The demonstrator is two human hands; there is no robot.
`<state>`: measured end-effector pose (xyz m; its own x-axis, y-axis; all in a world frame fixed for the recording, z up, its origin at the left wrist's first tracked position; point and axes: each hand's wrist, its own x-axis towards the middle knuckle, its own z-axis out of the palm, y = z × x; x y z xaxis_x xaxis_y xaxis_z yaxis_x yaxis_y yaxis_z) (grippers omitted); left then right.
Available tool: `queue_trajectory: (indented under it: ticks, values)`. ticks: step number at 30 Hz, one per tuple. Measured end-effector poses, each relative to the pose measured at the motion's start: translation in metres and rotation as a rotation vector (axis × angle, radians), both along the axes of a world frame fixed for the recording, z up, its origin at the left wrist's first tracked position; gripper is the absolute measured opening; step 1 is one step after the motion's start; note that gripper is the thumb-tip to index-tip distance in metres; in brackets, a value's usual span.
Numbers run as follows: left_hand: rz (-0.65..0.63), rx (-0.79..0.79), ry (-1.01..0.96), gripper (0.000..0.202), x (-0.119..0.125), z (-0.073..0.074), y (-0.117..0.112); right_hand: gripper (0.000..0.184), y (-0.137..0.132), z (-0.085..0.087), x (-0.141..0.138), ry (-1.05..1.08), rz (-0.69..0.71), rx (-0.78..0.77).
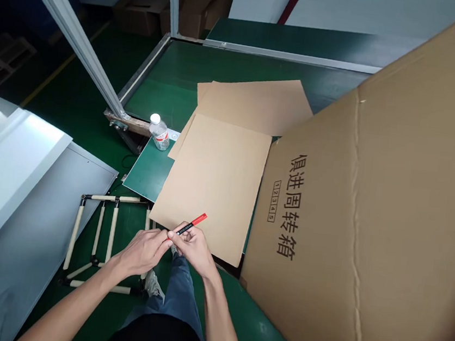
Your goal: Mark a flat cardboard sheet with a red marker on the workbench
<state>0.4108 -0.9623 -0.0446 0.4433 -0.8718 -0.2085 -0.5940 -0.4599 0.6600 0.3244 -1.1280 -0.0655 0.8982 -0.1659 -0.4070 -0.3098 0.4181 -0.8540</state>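
Note:
A slim red and black marker pen (192, 224) is held in front of my body, slanting up to the right with its red end highest. My right hand (194, 248) is closed around its middle. The fingers of my left hand (145, 250) are closed at its lower end, against the right fingertips; whether a cap is there is hidden. Just beyond my hands lies a flat brown cardboard sheet (218, 180) on the green table. Further sheets (255, 102) lie behind and partly under it.
A clear bottle (160, 133) with a white cap stands left of the sheets. On the right leans a large cardboard box (313, 213) with printed characters. A pipe frame (113, 228) stands on the floor at lower left, near a grey metal cabinet (61, 190). A metal post (74, 38) rises at upper left.

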Motion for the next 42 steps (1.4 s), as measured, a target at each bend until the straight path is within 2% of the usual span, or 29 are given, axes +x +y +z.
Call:
queue_trajectory:
  ticks: [3,5,7,9,10,12,13,15,19,20,23,25,28,31,36,39,42]
  values:
    - [0.062,-0.019,0.089,0.035,-0.002,0.005,0.006,0.047,0.009,-0.001,0.004,0.009,0.047,0.001]
    - [0.131,-0.006,0.214,0.035,-0.002,0.009,0.018,0.048,0.007,-0.002,0.008,-0.006,-0.003,0.016]
    - [0.213,0.044,0.39,0.038,-0.001,0.009,0.042,0.05,-0.009,-0.003,0.012,-0.028,-0.135,0.015]
    - [0.312,0.105,0.5,0.044,0.003,0.005,0.071,0.054,-0.037,-0.005,0.018,-0.041,-0.319,-0.015]
    - [0.368,0.125,0.486,0.046,0.006,0.002,0.083,0.054,-0.051,-0.006,0.022,-0.042,-0.393,-0.039]
    - [0.436,0.12,0.319,0.047,0.017,-0.01,0.093,0.05,-0.069,-0.009,0.03,-0.037,-0.511,-0.132]
    - [0.429,0.086,0.199,0.044,0.025,-0.017,0.089,0.049,-0.07,-0.011,0.034,-0.032,-0.542,-0.172]
    - [0.323,-0.037,-0.047,0.038,0.045,-0.036,0.06,0.047,-0.058,-0.015,0.039,-0.016,-0.597,-0.243]
    - [-0.135,-0.218,-0.359,0.028,0.098,-0.087,-0.034,0.036,-0.02,-0.027,0.028,-0.002,-0.67,-0.388]
    - [-0.205,-0.228,-0.405,0.025,0.111,-0.1,-0.054,0.034,-0.015,-0.031,0.023,-0.009,-0.678,-0.423]
    - [-0.16,-0.208,-0.403,0.024,0.142,-0.133,-0.095,0.028,-0.011,-0.047,0.014,-0.023,-0.694,-0.493]
    - [-0.085,-0.215,-0.439,0.026,0.153,-0.145,-0.109,0.025,-0.01,-0.059,0.018,-0.014,-0.662,-0.534]
    - [-0.027,-0.261,-0.503,0.026,0.16,-0.151,-0.12,0.02,-0.002,-0.077,0.035,-0.03,-0.542,-0.602]
    - [-0.049,-0.298,-0.502,0.027,0.163,-0.152,-0.122,0.02,0.009,-0.095,0.052,-0.081,-0.436,-0.676]
    - [-0.059,-0.265,-0.471,0.032,0.166,-0.157,-0.122,0.025,0.027,-0.123,0.058,-0.101,-0.412,-0.76]
    - [-0.072,-0.222,-0.431,0.034,0.166,-0.156,-0.125,0.027,0.033,-0.128,0.058,-0.093,-0.471,-0.771]
    - [-0.074,-0.192,-0.395,0.034,0.166,-0.152,-0.127,0.022,0.033,-0.123,0.062,-0.031,-0.488,-0.739]
